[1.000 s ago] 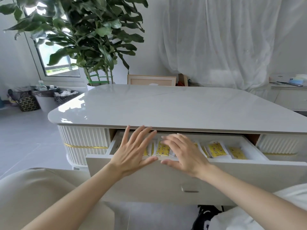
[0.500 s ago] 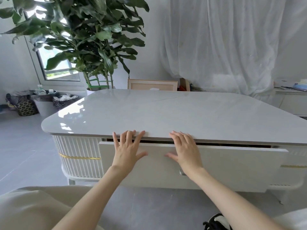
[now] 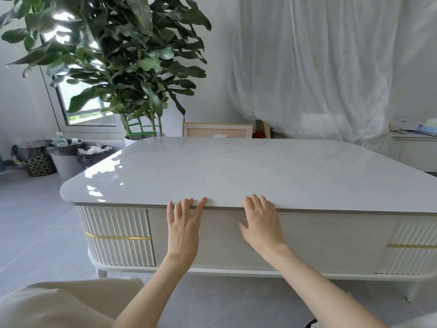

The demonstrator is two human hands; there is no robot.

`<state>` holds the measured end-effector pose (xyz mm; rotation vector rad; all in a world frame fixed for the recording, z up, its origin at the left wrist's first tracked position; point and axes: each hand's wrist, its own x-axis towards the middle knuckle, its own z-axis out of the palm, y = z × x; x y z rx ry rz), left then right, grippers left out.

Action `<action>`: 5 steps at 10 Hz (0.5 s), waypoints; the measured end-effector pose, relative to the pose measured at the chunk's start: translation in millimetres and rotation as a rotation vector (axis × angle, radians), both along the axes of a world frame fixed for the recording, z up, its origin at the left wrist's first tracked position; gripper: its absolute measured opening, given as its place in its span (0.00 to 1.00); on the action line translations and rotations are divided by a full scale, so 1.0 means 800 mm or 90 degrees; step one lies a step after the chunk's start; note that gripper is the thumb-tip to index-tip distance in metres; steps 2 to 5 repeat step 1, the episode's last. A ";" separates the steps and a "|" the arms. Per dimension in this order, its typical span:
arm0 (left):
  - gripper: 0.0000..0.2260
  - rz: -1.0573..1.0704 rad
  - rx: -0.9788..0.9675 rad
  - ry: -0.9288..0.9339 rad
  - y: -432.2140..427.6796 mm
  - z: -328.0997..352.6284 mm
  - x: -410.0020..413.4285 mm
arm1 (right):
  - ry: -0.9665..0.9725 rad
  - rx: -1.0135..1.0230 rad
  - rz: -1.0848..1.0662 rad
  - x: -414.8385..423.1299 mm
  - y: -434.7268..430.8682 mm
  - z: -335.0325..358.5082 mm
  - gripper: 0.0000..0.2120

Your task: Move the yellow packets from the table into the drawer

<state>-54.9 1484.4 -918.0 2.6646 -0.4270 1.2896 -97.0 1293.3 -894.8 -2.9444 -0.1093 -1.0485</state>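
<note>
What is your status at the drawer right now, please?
Left hand and right hand open, flat on drawer front. Drawer shut. No yellow packets visible on table. Nothing blocking.

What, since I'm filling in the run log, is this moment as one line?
drawer: looks closed | left hand: flat on drawer front | right hand: flat on drawer front | yellow packets: not visible

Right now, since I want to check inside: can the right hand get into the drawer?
Probably not: the drawer looks fully shut under the tabletop, with the right hand and left hand flat against its front. It needs pulling open first.
</note>
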 end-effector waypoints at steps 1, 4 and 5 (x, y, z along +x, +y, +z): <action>0.30 -0.067 -0.162 0.073 -0.025 -0.014 -0.037 | 0.145 0.187 0.065 -0.017 -0.017 0.032 0.13; 0.30 -0.067 -0.162 0.073 -0.025 -0.014 -0.037 | 0.145 0.187 0.065 -0.017 -0.017 0.032 0.13; 0.30 -0.067 -0.162 0.073 -0.025 -0.014 -0.037 | 0.145 0.187 0.065 -0.017 -0.017 0.032 0.13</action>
